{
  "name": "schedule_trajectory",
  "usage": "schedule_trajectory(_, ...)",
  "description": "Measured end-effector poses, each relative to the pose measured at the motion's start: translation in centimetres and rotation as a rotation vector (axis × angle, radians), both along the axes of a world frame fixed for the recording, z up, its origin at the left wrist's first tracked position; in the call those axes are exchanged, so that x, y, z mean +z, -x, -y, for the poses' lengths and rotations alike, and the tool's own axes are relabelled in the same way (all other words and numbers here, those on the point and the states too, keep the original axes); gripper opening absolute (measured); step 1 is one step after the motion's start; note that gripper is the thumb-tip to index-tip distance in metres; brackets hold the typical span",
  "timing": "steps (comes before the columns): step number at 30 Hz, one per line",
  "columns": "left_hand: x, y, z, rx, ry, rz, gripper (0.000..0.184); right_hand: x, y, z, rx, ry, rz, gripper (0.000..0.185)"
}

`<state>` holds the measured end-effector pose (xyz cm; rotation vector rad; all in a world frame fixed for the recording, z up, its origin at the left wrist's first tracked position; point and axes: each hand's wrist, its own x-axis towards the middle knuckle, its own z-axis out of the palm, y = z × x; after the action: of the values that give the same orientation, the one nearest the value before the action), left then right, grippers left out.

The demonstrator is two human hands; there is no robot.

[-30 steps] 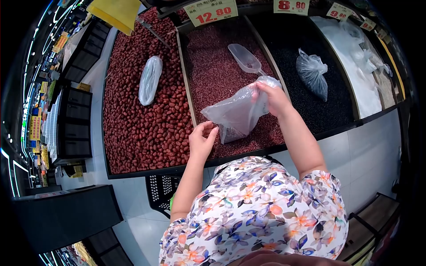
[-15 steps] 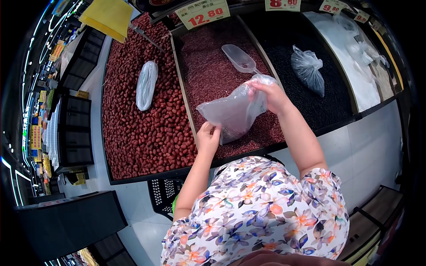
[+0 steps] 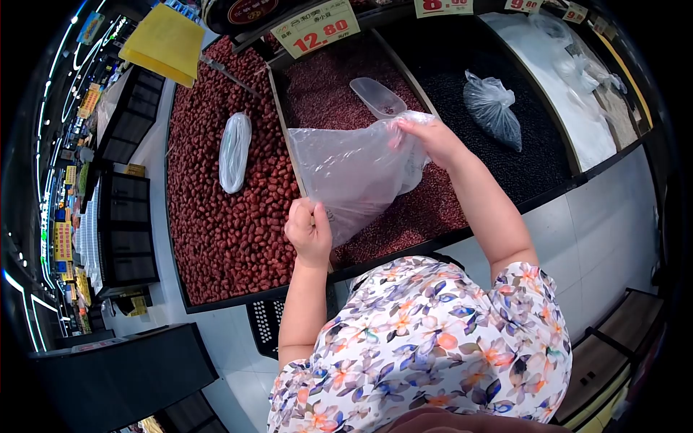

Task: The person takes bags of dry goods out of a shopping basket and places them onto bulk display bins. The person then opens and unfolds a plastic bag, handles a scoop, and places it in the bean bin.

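Note:
A clear plastic bag [image 3: 346,169] is stretched between my two hands above the bin of small red beans [image 3: 328,83]. My left hand [image 3: 309,227] pinches the bag's lower left corner, near the divider beside the red dates [image 3: 253,238]. At the bag's upper right, my right hand [image 3: 432,141] grips the gathered plastic, its fingers closed. Behind that hand a clear scoop [image 3: 377,97] lies on the beans; its handle is hidden by the bag and hand. Whether the bag holds anything is hard to make out.
A roll of plastic bags [image 3: 235,153] lies on the dates. A tied bag [image 3: 492,110] rests on the black beans [image 3: 534,155]. Price signs [image 3: 315,29] stand along the back, a yellow card [image 3: 162,45] hangs at upper left, and a black basket [image 3: 266,328] is below the bin edge.
My left hand has moved left and pulled the bag out wider and flatter. My right hand keeps its grip on the other end. The view has shifted slightly.

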<state>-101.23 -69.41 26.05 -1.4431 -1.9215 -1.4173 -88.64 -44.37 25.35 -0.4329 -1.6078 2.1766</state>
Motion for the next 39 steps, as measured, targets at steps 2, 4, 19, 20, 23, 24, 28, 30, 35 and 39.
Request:
schedule_trajectory(2,1.5,0.7,-0.2,0.013,-0.016,-0.102,0.007,0.0,-0.1,0.0,0.006,0.020,-0.009,0.026)
schedule_trajectory(4,2.6,1.4,-0.4,0.028,-0.053,-0.184,0.007,0.2,-0.1,0.2,0.012,0.007,0.040,0.029)
schedule_trajectory(19,11.9,3.8,-1.8,0.102,0.059,-0.434,0.012,0.1,1.7,2.7,0.061,0.067,0.103,0.038)
schedule_trajectory(20,12.5,3.8,-1.9,0.095,0.077,-0.454,0.011,0.1,1.8,2.7,0.063,0.066,0.103,0.038)
schedule_trajectory(23,14.2,4.1,-2.4,0.070,0.098,-0.507,0.011,-0.2,1.9,2.7,0.110,0.073,0.089,0.039)
schedule_trajectory(24,14.8,4.1,-2.5,0.057,0.117,-0.529,0.011,-0.2,2.0,2.8,0.111,0.102,0.066,0.040)
schedule_trajectory(28,16.9,4.6,-3.2,0.005,0.154,-0.559,0.011,0.0,2.2,2.8,0.160,0.221,0.031,0.043)
schedule_trajectory(30,17.6,4.7,-3.6,-0.005,0.151,-0.554,0.012,0.0,2.4,2.8,0.177,0.251,-0.001,0.044)
schedule_trajectory(35,19.7,4.2,-3.6,-0.025,0.195,-0.522,0.011,0.7,2.5,2.9,0.270,0.381,-0.099,0.045)
schedule_trajectory(39,20.6,3.6,-2.9,-0.049,0.142,-0.547,0.011,1.9,2.8,3.7,0.265,0.536,-0.183,0.045)
